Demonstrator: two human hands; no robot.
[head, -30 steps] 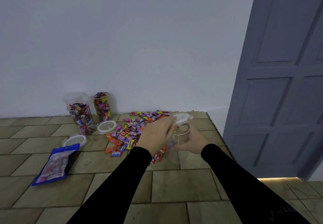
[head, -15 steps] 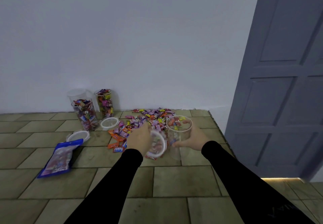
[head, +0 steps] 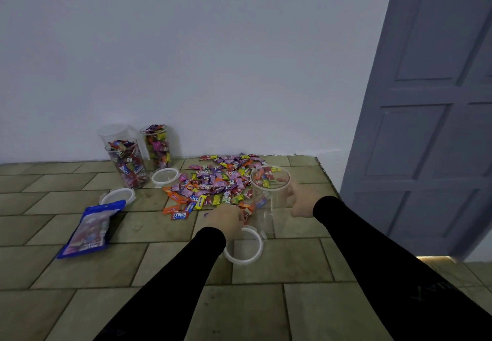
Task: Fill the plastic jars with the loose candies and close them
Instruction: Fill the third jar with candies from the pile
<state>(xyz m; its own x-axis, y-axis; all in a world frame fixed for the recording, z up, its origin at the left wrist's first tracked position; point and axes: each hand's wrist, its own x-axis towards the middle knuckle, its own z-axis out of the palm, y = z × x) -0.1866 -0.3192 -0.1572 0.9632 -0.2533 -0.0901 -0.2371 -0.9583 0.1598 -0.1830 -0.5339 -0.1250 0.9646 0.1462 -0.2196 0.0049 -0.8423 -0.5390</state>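
R hand (head: 302, 202) fingers clamp open jar (head: 269, 199) upright on tiled surface (head: 292, 311); L hand (head: 226, 219) fingers pinch lid (head: 243, 246) beside jar, near candies (head: 218, 183).

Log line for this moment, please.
left hand: setting lid on floor | right hand: holding open empty jar | candy pile: loose | next: fill

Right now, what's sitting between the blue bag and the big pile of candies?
In the head view, mostly bare floor tiles. Between the blue bag and the candy pile, only a white lid sits, near the bag's top.
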